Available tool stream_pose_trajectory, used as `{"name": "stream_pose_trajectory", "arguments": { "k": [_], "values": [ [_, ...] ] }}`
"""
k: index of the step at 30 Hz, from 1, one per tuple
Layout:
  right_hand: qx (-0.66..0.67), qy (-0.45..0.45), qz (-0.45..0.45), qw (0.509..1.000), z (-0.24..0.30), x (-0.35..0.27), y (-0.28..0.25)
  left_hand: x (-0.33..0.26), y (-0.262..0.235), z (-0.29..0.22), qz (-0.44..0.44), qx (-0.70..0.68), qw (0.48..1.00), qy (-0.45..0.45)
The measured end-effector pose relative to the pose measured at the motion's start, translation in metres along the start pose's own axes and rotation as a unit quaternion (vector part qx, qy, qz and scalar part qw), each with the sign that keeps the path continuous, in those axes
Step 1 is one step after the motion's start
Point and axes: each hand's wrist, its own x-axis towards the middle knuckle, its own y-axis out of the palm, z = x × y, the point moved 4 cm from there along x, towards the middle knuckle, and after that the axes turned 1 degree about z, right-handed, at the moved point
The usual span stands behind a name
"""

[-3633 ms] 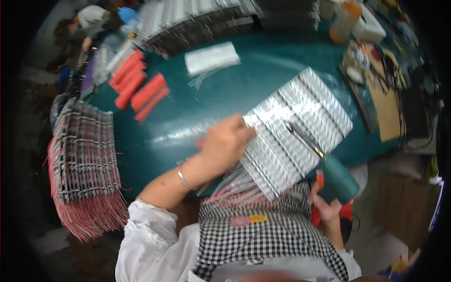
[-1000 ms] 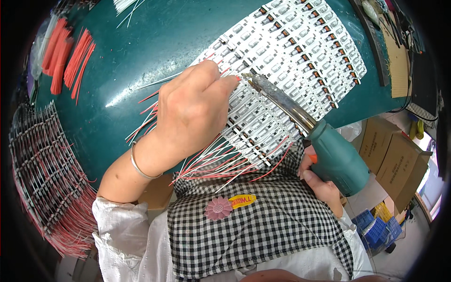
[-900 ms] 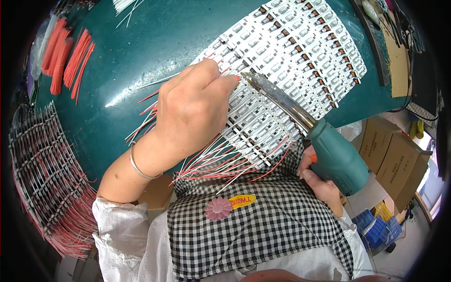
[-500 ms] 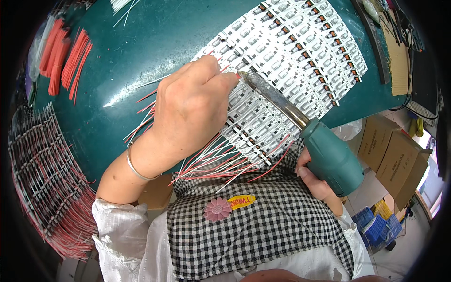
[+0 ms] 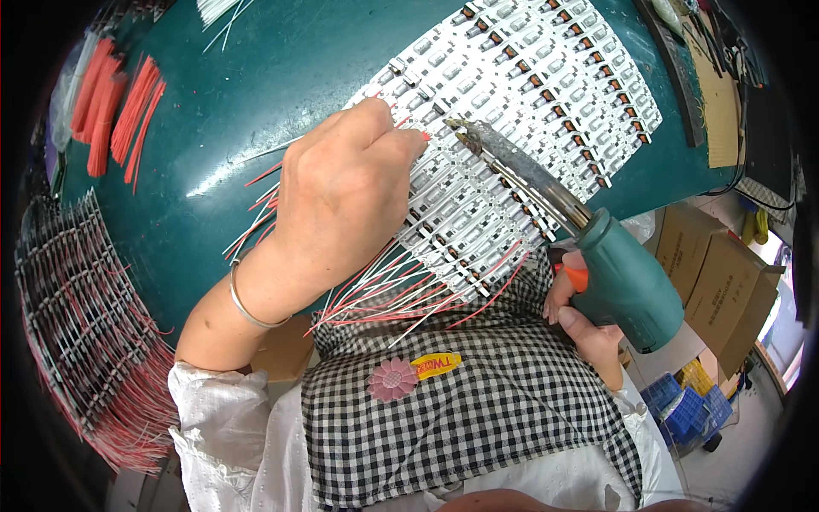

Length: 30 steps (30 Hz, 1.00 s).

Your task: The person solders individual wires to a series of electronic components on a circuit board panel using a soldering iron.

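My left hand [image 5: 345, 192] is closed over the near left part of a white circuit-board panel [image 5: 465, 85]. Between its thumb and fingers a thin red wire [image 5: 425, 136] is pinched, and only its end shows. In my right hand [image 5: 584, 328] is a green soldering gun [image 5: 633, 277] with an orange trigger, gripped by its handle. The gun's dark metal tip lies over the panel, a short way right of the pinched wire. Red and white wires [image 5: 375, 294] trail from the panel's near side, passing under my left hand and over a checked apron [image 5: 461, 418].
Bundles of red wires [image 5: 107, 111] lie at the far left, white wires [image 5: 213, 10] at the far edge. A stack of wired boards [image 5: 90, 316] stands at the left. Beyond the green table's [image 5: 217, 111] right edge are cardboard boxes [image 5: 712, 277] and blue bins [image 5: 682, 410].
The soldering gun has moved right and slightly nearer to me, its tip drawing away from my left fingers. My left hand has shifted only slightly left, still pinching.
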Motion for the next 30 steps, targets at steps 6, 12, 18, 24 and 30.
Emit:
{"name": "stream_pose_trajectory", "arguments": {
  "k": [6, 12, 18, 24, 30],
  "values": [
    [0.029, 0.008, 0.007, 1.000, -0.001, -0.003, -0.003, -0.002, 0.002, 0.002, -0.021, 0.007, 1.000, 0.012],
    [0.019, 0.029, 0.004, 0.999, -0.004, -0.017, -0.006, -0.009, -0.005, -0.009, -0.053, 0.036, 0.995, 0.080],
    [0.023, 0.080, 0.017, 0.996, -0.009, -0.018, -0.007, -0.009, 0.006, -0.009, -0.006, 0.030, 0.998, 0.054],
    [-0.070, 0.018, 0.063, 0.995, -0.009, -0.015, -0.002, -0.008, 0.006, -0.011, -0.003, 0.033, 0.998, 0.046],
    [-0.094, 0.063, 0.037, 0.993, -0.015, -0.015, 0.000, -0.007, 0.007, -0.008, 0.000, 0.011, 0.999, 0.038]
  ]
}}
